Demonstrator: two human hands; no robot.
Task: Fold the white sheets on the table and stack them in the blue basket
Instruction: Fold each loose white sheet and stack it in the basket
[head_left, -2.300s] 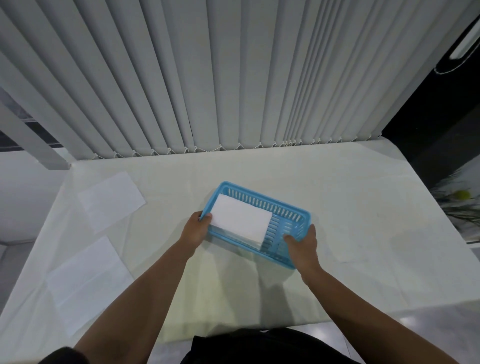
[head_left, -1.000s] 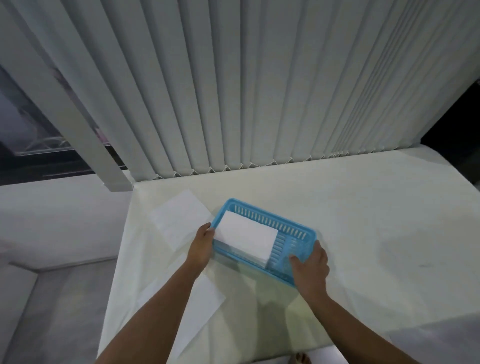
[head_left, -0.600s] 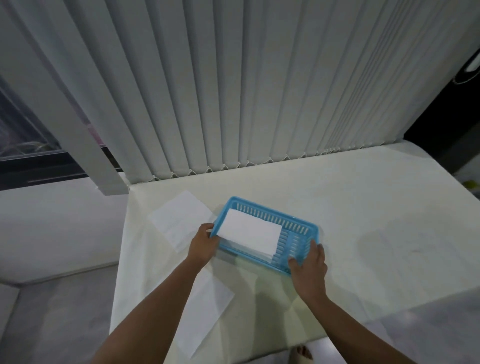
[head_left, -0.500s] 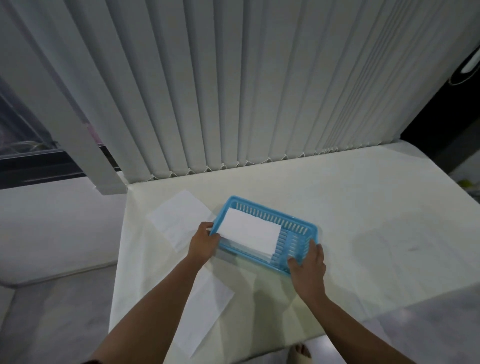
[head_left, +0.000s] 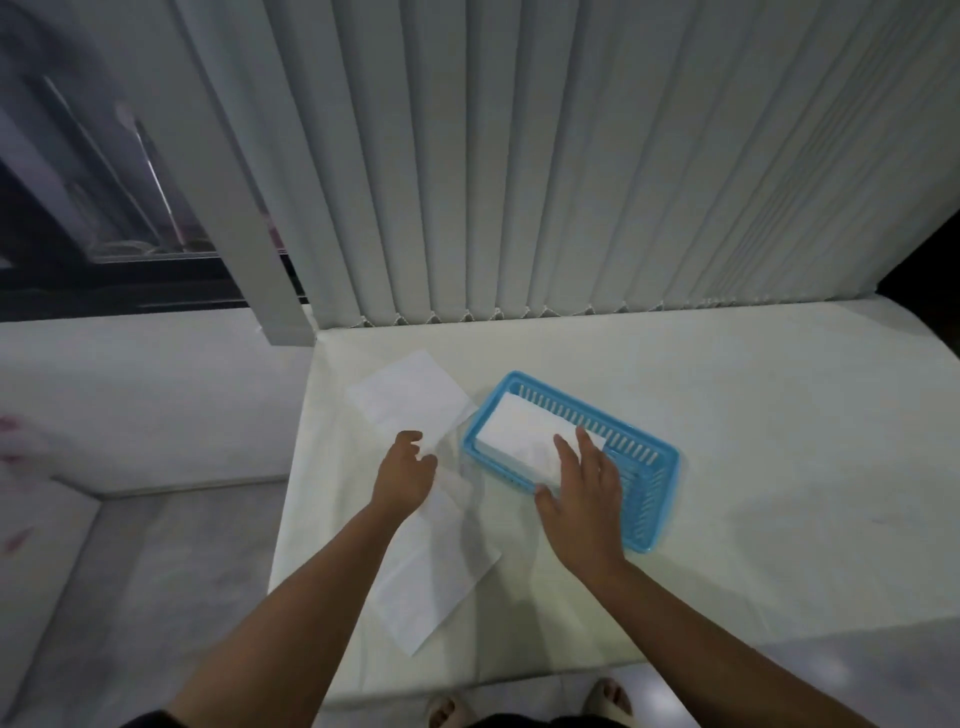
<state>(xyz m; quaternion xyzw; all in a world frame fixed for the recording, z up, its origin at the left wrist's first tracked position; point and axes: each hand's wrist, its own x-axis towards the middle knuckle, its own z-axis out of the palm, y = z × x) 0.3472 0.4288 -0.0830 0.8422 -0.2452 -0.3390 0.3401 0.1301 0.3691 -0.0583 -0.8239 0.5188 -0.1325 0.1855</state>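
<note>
left hand (head_left: 405, 475) loosely curled, empty | right hand (head_left: 584, 491) flat over folded sheets (head_left: 519, 431) | in blue basket (head_left: 661, 499)

1. Stretches both bare arms forward, forearms angling in toward each other.
2. Holds the left hand (head_left: 405, 475) loosely curled, thumb apart from the fingers, gripping nothing.
3. Holds the right hand (head_left: 584, 488) flat, palm down, fingers straight and slightly spread.

I see the basket (head_left: 644, 488) on the counter (head_left: 753, 405), folded stack (head_left: 519, 434) in its left end. Far sheet (head_left: 410, 402) and near sheet (head_left: 441, 571) lie left of it.
</note>
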